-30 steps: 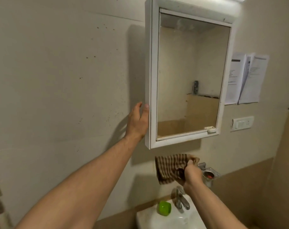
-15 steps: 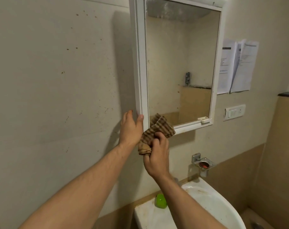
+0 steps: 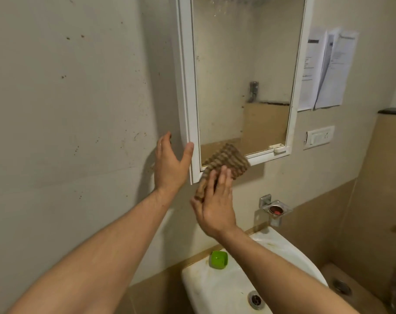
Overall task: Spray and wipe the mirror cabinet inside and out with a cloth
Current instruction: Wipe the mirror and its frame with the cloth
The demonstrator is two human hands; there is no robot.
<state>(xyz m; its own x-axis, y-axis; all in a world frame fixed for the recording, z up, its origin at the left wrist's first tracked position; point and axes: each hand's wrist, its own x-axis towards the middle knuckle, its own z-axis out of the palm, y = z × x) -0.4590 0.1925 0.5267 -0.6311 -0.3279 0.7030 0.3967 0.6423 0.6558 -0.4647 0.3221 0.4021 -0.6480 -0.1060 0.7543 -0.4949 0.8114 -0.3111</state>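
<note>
A pale wall flecked with dark specks fills the left side; against it the left hand is raised and spread, its fingers straight beside the cabinet's outer side and its thumb tip touching the lower left of the front frame; the mirror cabinet hangs on the wall with its white-framed mirror door closed, the glass dusty and spotted near the top; the striped brown cloth lies bunched over the lower left corner of the door, partly on the glass and partly on the frame; the right hand presses it there with flat, straight fingers, the cloth's lower end hanging by the thumb; below, a green cap sits on the back ledge of the white sink; a metal soap holder is fixed to the wall just above the basin; further right, papers hang beside the cabinet, with a switch plate under them.
</note>
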